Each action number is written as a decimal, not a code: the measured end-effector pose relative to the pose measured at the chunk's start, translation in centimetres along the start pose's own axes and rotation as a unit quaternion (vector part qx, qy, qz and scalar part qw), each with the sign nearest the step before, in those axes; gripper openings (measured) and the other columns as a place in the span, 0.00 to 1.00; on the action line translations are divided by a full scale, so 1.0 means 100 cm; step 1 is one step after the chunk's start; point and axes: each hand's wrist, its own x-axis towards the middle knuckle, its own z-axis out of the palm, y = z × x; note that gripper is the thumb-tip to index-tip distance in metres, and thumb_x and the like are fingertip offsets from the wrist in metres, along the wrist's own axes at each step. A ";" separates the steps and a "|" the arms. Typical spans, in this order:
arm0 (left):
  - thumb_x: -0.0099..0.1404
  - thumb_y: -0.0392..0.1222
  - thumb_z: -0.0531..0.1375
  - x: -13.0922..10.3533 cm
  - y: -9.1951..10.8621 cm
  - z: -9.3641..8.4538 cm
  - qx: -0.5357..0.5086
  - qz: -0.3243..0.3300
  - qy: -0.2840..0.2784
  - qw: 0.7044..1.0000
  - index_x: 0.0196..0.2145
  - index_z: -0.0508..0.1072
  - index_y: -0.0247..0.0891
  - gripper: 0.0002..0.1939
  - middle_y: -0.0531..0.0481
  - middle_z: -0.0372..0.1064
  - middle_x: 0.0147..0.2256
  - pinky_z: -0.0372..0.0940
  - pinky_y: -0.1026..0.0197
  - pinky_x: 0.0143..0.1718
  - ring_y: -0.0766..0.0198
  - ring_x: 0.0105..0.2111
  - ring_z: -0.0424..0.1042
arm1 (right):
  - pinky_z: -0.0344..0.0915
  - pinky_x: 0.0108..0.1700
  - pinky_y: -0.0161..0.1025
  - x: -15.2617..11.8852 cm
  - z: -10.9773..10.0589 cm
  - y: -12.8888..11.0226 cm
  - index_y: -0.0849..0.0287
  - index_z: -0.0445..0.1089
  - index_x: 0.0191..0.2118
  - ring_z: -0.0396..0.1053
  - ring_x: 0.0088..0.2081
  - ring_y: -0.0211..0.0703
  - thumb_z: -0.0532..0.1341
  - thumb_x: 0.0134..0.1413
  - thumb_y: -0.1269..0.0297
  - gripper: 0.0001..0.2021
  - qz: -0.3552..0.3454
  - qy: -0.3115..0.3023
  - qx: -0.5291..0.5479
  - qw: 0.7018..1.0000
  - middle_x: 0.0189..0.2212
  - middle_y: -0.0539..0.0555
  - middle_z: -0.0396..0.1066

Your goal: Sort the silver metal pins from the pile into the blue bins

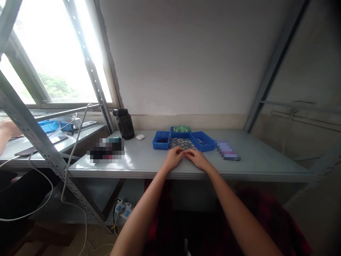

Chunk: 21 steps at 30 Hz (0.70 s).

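Note:
My left hand (174, 158) and my right hand (196, 158) meet fingertip to fingertip over the table's front part. Both are closed in a pinch, and whatever lies between the fingers is too small to make out. Just beyond them spreads a pile of slim silver metal pieces (182, 143) in front of a blue bin wall (181, 135). A blue bin (161, 146) with small dark parts stands on the left. On the right, an angled blue bin (207, 146) holds a few metal parts. Green pieces (182, 128) fill the bin at the back.
On the grey table (144, 161) stand a dark bottle (124, 124) and a small white case (140, 137). A blurred-out dark object (106, 151) lies left, a phone-like slab (228, 150) right. Metal posts (277, 67) frame the table. Another person's arm (7, 131) shows far left; a white cable (76, 142) hangs nearby.

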 end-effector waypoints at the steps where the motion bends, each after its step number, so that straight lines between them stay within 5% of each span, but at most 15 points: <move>1: 0.63 0.41 0.56 0.000 -0.001 0.001 -0.011 -0.006 0.003 1.000 0.32 0.70 0.36 0.07 0.47 0.74 0.34 0.63 0.62 0.39 0.61 0.37 0.71 | 0.61 0.38 0.39 0.000 0.000 -0.001 0.57 0.72 0.35 0.68 0.35 0.43 0.57 0.55 0.57 0.11 -0.004 0.001 -0.001 1.000 0.33 0.52 0.73; 5: 0.65 0.41 0.54 0.001 -0.006 0.004 -0.057 -0.040 -0.004 0.998 0.34 0.68 0.36 0.06 0.49 0.73 0.31 0.63 0.64 0.34 0.65 0.30 0.71 | 0.63 0.37 0.39 -0.001 0.000 -0.004 0.58 0.70 0.36 0.68 0.31 0.42 0.57 0.55 0.53 0.14 0.016 0.031 0.050 0.998 0.30 0.52 0.72; 10: 0.63 0.40 0.56 0.002 -0.003 0.002 0.011 -0.017 -0.004 1.000 0.34 0.73 0.34 0.07 0.48 0.74 0.32 0.62 0.63 0.36 0.63 0.33 0.70 | 0.64 0.37 0.40 -0.001 0.000 0.001 0.57 0.67 0.45 0.67 0.30 0.41 0.58 0.54 0.53 0.16 0.012 0.045 0.100 0.994 0.29 0.50 0.70; 21: 0.62 0.42 0.58 0.002 -0.008 0.000 0.024 0.001 -0.025 0.999 0.34 0.78 0.36 0.10 0.48 0.77 0.34 0.62 0.62 0.38 0.60 0.35 0.72 | 0.62 0.36 0.39 -0.004 -0.002 -0.011 0.58 0.67 0.33 0.66 0.29 0.40 0.56 0.54 0.52 0.13 0.018 0.034 0.076 0.996 0.27 0.50 0.69</move>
